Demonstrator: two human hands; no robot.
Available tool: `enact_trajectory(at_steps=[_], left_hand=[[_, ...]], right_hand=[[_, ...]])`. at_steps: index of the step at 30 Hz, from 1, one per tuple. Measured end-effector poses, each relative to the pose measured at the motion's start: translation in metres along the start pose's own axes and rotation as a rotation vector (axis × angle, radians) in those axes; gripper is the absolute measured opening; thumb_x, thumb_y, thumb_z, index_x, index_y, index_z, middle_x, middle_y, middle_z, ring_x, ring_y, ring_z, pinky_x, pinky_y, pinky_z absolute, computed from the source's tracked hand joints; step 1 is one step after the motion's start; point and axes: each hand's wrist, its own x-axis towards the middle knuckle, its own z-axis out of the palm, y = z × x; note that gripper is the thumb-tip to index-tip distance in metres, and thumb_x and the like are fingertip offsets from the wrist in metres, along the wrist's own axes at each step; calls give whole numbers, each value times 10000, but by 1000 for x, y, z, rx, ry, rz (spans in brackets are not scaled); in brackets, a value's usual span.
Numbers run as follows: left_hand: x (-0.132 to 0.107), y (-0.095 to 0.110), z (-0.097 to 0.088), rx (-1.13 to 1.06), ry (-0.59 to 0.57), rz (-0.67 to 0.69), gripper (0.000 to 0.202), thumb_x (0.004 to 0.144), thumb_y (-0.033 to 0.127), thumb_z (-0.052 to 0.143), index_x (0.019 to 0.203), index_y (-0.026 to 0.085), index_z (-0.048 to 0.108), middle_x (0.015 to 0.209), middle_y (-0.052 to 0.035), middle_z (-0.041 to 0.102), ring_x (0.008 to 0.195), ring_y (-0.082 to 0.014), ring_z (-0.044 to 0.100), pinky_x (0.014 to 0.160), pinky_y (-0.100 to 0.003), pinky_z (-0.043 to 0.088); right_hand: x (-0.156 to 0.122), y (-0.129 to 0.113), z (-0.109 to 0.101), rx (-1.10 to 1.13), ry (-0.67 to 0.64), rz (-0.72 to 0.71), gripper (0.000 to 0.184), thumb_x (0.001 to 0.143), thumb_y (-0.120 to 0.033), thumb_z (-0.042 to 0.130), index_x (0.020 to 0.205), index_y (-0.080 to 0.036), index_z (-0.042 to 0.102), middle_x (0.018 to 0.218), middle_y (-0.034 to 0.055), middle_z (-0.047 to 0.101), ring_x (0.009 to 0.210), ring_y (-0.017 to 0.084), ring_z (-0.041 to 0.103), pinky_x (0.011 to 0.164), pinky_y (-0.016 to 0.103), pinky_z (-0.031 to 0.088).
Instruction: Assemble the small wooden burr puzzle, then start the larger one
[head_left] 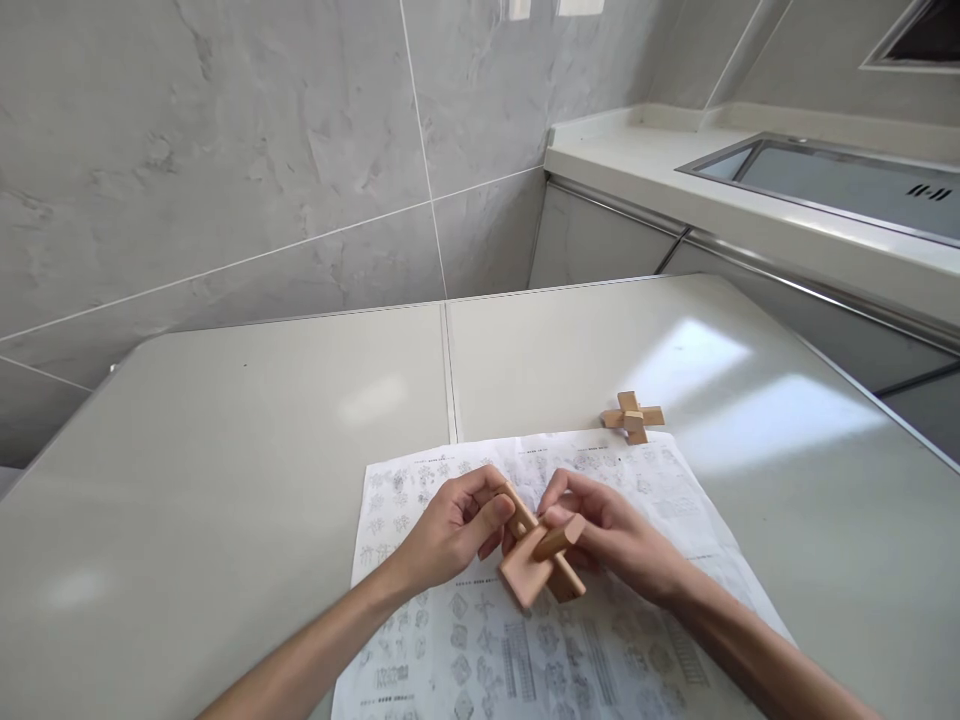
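Note:
Both hands hold a wooden interlocking puzzle [529, 570] made of crossed, notched pieces, raised over a printed paper sheet. My left hand [465, 520] pinches the end of a slim wooden bar on its left side, thumb in front. On the far right side, my right hand [600, 525] grips the puzzle with thumb and fingers; some of its fingertips are hidden behind the wood. The pieces cross at angles, with one flat block facing me and a bar end pointing up to the right.
The paper sheet [412, 610] carries rows of small printed puzzle drawings. A second wooden cross-shaped puzzle [633, 418] sits at its far right edge. The pale table [225, 480] has a seam down its middle. Behind are a tiled wall [262, 150] and a counter with a sink [825, 185].

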Motion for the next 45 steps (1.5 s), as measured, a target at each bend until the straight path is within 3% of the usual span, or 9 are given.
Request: enact_trajectory(at_steps=[9, 12, 16, 18, 20, 25, 30, 36, 45], left_hand=[[1, 3, 1, 47, 9, -8, 404, 1066, 546, 561, 940, 169, 630, 782, -11, 618, 591, -92, 504, 562, -227, 415], [-1, 5, 2, 123, 24, -29, 501, 1072, 632, 467, 1088, 181, 684, 779, -3, 578, 618, -109, 489, 592, -247, 412], [-6, 0, 3, 178, -59, 31, 879, 818, 802, 719, 1483, 267, 511, 929, -19, 616, 767, -176, 581, 722, -308, 476], [-8, -4, 3, 148, -99, 93, 1184, 626, 729, 915, 1577, 298, 357, 1066, -50, 647, 894, -236, 648, 841, -370, 519], [-9, -7, 5, 151, -111, 112, 1281, 581, 616, 989, 1596, 300, 274, 1101, -65, 671, 951, -268, 680, 914, -415, 533], [-8, -8, 11, 369, 22, 84, 813, 823, 389, 870, 1466, 275, 387, 889, 10, 661, 752, -173, 635, 759, -326, 535], [-7, -6, 10, 428, 23, 133, 507, 896, 328, 741, 1325, 256, 481, 832, 33, 646, 714, -145, 615, 694, -283, 516], [-6, -10, 6, 407, -28, 166, 557, 886, 399, 792, 1342, 267, 498, 904, 10, 698, 776, -172, 694, 720, -291, 553], [-6, -9, 7, 387, -67, 112, 747, 881, 475, 847, 1476, 271, 446, 1060, -59, 781, 1002, -271, 776, 954, -428, 585]], right_hand=[[2, 7, -1, -22, -55, 43, 388, 1017, -593, 659, 960, -217, 584, 618, -57, 595, 461, 84, 454, 449, 205, 306], [2, 5, 0, -7, -8, 45, 400, 1007, -603, 671, 964, -215, 584, 632, -61, 592, 469, 77, 461, 454, 199, 315], [4, 4, 3, -14, 13, 42, 404, 1014, -603, 661, 959, -212, 577, 642, -55, 615, 458, 68, 470, 452, 192, 326], [4, 3, 4, -11, 25, 42, 412, 1015, -613, 653, 953, -215, 568, 618, -59, 607, 447, 71, 473, 442, 190, 327], [4, 4, 4, -7, 43, 41, 425, 1003, -627, 661, 947, -218, 558, 607, -62, 601, 442, 78, 487, 430, 189, 333], [4, 3, 6, -32, 30, 40, 447, 984, -647, 671, 957, -216, 556, 643, -36, 654, 453, 95, 548, 425, 193, 385], [4, 2, 10, -15, -5, 37, 441, 984, -637, 677, 948, -216, 551, 635, -42, 652, 457, 96, 570, 426, 186, 383], [2, 1, 11, 28, -17, 18, 422, 969, -591, 728, 920, -210, 555, 708, -33, 674, 462, 74, 557, 436, 181, 396], [4, 7, 8, 51, 36, -37, 384, 991, -546, 724, 903, -213, 556, 640, -36, 674, 461, 85, 565, 446, 188, 421]])
